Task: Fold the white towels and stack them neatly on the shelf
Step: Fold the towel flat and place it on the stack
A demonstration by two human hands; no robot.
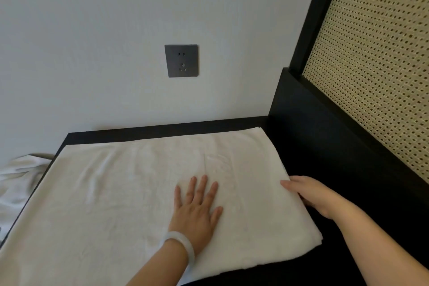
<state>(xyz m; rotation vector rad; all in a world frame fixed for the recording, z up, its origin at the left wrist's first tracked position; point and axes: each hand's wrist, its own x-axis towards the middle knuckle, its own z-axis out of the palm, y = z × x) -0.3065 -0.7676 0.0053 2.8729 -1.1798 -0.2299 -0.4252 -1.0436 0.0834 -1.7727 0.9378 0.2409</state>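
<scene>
**Flat palm, pinched edge: towel spread on the black top**

Here's the white towel (pixel 139 193), soft terry with faint creases, lying as a broad folded rectangle across a matte black wooden surface (pixel 313 146). It covers the left and middle of that top, and its far edge sits just short of the pale wall.

The left hand (pixel 197 206) lies palm down on the towel's near-middle, fingers straight and fanned, pressing flat. A smooth, milky bangle (pixel 183 246) circles that wrist.

The right hand (pixel 308 195) is at the towel's layered right edge. Its thumb is on top of the cloth and its fingers are tucked under the fold, pinching it.

At far left, a second white towel (pixel 18 181) lies crumpled beside the black top. A dark grey square socket plate (pixel 181 61) is set in the wall. On the right stands a woven cane panel (pixel 376 65), dotted with small holes, in a black frame.
</scene>
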